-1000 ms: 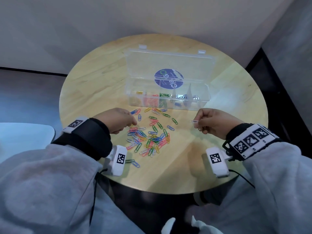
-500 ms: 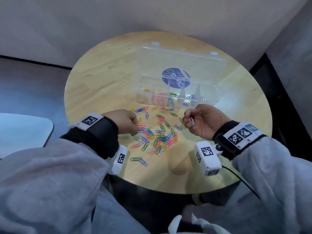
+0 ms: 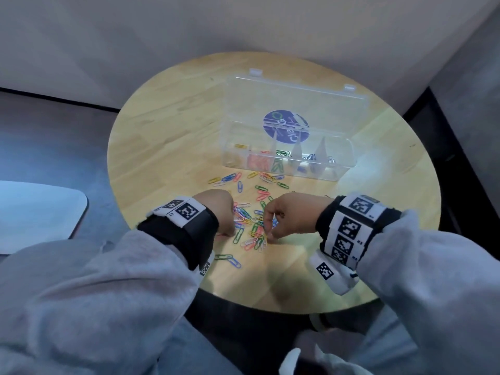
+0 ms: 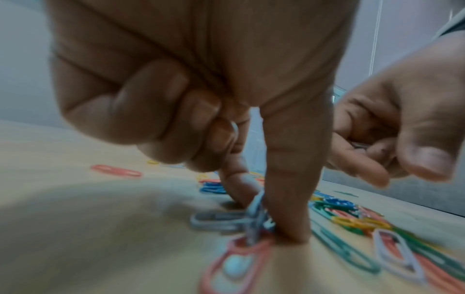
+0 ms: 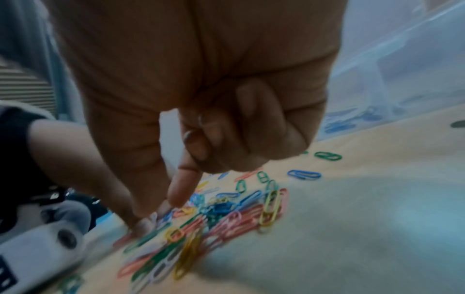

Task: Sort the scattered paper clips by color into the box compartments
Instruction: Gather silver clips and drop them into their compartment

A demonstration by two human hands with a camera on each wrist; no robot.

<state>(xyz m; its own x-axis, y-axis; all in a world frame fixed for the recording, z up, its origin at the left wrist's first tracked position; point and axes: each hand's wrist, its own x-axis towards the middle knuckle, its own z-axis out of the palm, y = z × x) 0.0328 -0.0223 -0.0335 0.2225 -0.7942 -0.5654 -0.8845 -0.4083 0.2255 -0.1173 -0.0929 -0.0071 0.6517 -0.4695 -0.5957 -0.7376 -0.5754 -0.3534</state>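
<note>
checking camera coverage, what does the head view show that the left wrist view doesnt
Only the head view shows the clear box with its sorted clips and open lid, and the whole round table. Only the left wrist view shows the left hand pinching a white clip, with more tucked in its curled fingers. Both show the right hand and the loose clips.

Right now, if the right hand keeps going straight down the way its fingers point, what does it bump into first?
Probably the pile of paper clips. The right hand points its thumb and forefinger down, tips already at the pile's near edge, with the table just under. Exactly which clip is too blurred to tell.
</note>
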